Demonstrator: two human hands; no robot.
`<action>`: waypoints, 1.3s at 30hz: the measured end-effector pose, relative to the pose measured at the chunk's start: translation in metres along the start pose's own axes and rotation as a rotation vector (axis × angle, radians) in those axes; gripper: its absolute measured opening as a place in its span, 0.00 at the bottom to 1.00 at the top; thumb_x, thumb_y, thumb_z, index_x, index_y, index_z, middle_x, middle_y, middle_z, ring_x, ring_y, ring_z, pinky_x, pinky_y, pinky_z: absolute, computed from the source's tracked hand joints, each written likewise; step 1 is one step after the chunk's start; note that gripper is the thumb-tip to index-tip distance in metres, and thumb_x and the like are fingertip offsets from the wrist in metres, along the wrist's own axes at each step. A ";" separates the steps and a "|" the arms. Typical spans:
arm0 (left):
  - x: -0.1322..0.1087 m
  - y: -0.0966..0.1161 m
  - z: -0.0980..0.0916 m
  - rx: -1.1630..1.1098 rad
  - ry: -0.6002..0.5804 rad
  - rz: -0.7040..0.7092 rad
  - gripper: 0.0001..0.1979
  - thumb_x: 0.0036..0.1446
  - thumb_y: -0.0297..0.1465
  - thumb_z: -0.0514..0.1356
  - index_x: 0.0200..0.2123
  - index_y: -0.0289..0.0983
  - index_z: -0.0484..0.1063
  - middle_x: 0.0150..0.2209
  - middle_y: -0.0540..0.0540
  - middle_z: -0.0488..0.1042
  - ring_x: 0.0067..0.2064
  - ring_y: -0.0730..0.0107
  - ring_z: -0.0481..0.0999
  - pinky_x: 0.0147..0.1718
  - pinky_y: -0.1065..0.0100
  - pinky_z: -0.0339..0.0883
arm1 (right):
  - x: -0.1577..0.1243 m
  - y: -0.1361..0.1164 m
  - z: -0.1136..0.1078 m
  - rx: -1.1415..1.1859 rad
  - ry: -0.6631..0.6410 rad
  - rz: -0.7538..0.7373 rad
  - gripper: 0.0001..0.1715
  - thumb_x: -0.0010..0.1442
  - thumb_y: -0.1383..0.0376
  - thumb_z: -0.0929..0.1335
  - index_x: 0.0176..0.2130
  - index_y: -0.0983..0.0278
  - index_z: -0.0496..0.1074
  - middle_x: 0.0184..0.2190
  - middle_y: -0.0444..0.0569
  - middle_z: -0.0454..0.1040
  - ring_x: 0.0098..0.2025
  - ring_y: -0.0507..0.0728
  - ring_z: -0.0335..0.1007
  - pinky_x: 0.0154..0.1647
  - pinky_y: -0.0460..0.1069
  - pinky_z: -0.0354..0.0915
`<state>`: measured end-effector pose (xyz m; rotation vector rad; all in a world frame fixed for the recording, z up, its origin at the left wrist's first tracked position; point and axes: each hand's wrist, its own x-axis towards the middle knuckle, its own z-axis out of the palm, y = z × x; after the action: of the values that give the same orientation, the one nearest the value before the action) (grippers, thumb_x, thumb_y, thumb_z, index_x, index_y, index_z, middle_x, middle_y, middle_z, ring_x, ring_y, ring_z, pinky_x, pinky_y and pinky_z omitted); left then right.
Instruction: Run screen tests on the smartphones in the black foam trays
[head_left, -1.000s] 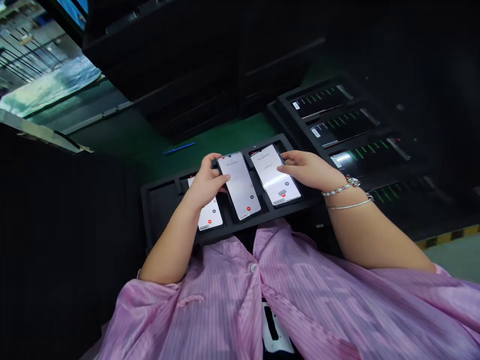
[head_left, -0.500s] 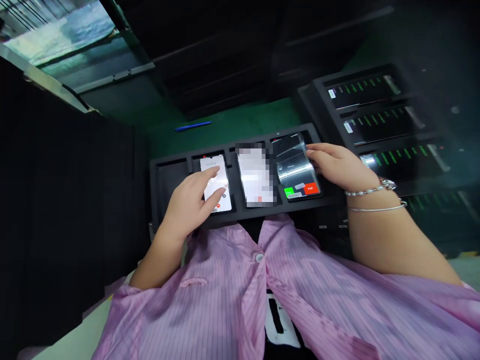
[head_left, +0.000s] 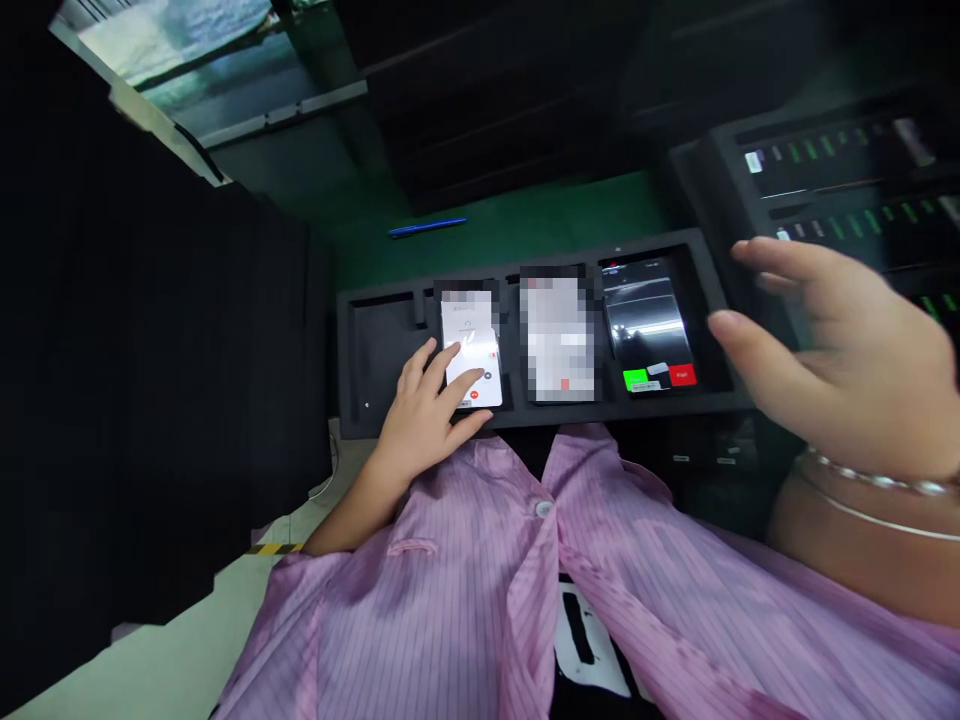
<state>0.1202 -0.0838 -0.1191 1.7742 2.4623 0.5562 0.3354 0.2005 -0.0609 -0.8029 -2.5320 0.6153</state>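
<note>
Head: right hand (head_left: pixel 862 350) has left dark-screened phone (head_left: pixel 649 325).

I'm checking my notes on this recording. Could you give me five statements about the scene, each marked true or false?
1. The left hand is over part of the leftmost phone. True.
2. The right hand grips a phone. False: no phone is between the right hand's thumb and fingers.
3. The rightmost phone shows a green and a red box near its lower edge. True.
4. The blue pen lies inside the tray. False: the blue pen lies beyond the tray, on the green surface.
5. The shirt is striped. True.
</note>
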 end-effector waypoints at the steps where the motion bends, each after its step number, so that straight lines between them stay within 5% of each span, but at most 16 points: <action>1: 0.001 0.001 -0.001 0.020 -0.037 -0.006 0.25 0.66 0.48 0.62 0.60 0.42 0.74 0.70 0.36 0.62 0.74 0.37 0.52 0.69 0.37 0.55 | -0.007 -0.005 -0.002 0.074 0.035 -0.081 0.35 0.65 0.55 0.69 0.68 0.61 0.66 0.60 0.58 0.74 0.61 0.68 0.72 0.64 0.65 0.68; 7: 0.007 0.001 0.000 0.033 -0.134 -0.051 0.28 0.64 0.50 0.63 0.63 0.45 0.73 0.74 0.35 0.55 0.75 0.31 0.46 0.68 0.30 0.50 | -0.028 -0.010 0.043 0.201 -0.170 -0.458 0.20 0.67 0.67 0.66 0.57 0.57 0.72 0.52 0.53 0.79 0.60 0.65 0.74 0.66 0.68 0.67; 11: 0.008 0.001 0.000 -0.001 -0.147 -0.081 0.27 0.63 0.50 0.64 0.61 0.45 0.74 0.75 0.37 0.53 0.76 0.31 0.45 0.69 0.29 0.46 | -0.031 -0.001 0.072 0.176 -0.207 -0.402 0.19 0.66 0.67 0.65 0.55 0.59 0.73 0.52 0.54 0.79 0.63 0.68 0.72 0.70 0.74 0.61; 19: 0.008 -0.002 -0.003 -0.016 -0.113 -0.102 0.36 0.63 0.51 0.64 0.70 0.46 0.63 0.74 0.35 0.54 0.76 0.34 0.47 0.69 0.33 0.51 | 0.029 0.008 0.052 0.148 -0.104 -0.229 0.19 0.67 0.64 0.64 0.57 0.57 0.70 0.57 0.53 0.76 0.68 0.66 0.65 0.74 0.68 0.55; 23: 0.007 -0.004 -0.002 -0.015 -0.083 -0.120 0.38 0.63 0.51 0.64 0.70 0.41 0.63 0.73 0.33 0.56 0.75 0.35 0.49 0.69 0.36 0.54 | 0.060 0.027 0.068 0.095 -0.168 -0.171 0.17 0.65 0.64 0.63 0.53 0.58 0.70 0.54 0.55 0.77 0.67 0.67 0.66 0.75 0.71 0.51; 28: 0.007 -0.003 -0.001 -0.007 -0.071 -0.120 0.38 0.63 0.51 0.64 0.69 0.40 0.63 0.73 0.33 0.56 0.75 0.36 0.50 0.69 0.37 0.55 | 0.064 0.044 0.087 0.037 -0.135 -0.174 0.16 0.64 0.64 0.62 0.50 0.60 0.70 0.52 0.58 0.77 0.64 0.68 0.68 0.73 0.72 0.54; 31: 0.008 -0.004 -0.002 -0.010 -0.082 -0.128 0.38 0.63 0.51 0.64 0.70 0.41 0.62 0.73 0.33 0.56 0.75 0.35 0.50 0.68 0.36 0.55 | 0.062 0.041 0.080 0.086 -0.124 -0.182 0.19 0.62 0.66 0.63 0.52 0.61 0.71 0.53 0.58 0.77 0.64 0.69 0.68 0.73 0.73 0.55; 36: 0.007 -0.005 -0.002 -0.026 -0.051 -0.130 0.36 0.63 0.50 0.64 0.69 0.41 0.63 0.73 0.33 0.57 0.75 0.37 0.52 0.69 0.37 0.55 | 0.043 0.011 0.045 0.235 0.190 -0.260 0.25 0.67 0.70 0.63 0.59 0.53 0.69 0.57 0.51 0.76 0.65 0.65 0.68 0.73 0.69 0.60; 39: 0.005 -0.006 -0.002 -0.039 -0.025 -0.158 0.35 0.64 0.50 0.63 0.69 0.41 0.63 0.73 0.34 0.58 0.74 0.39 0.53 0.69 0.39 0.55 | 0.021 -0.003 0.028 0.320 0.241 -0.271 0.26 0.69 0.68 0.63 0.61 0.45 0.68 0.56 0.45 0.76 0.63 0.65 0.70 0.71 0.69 0.63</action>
<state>0.1129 -0.0814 -0.1187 1.5458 2.5274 0.5611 0.3046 0.2035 -0.0768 -0.3863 -2.1957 0.7559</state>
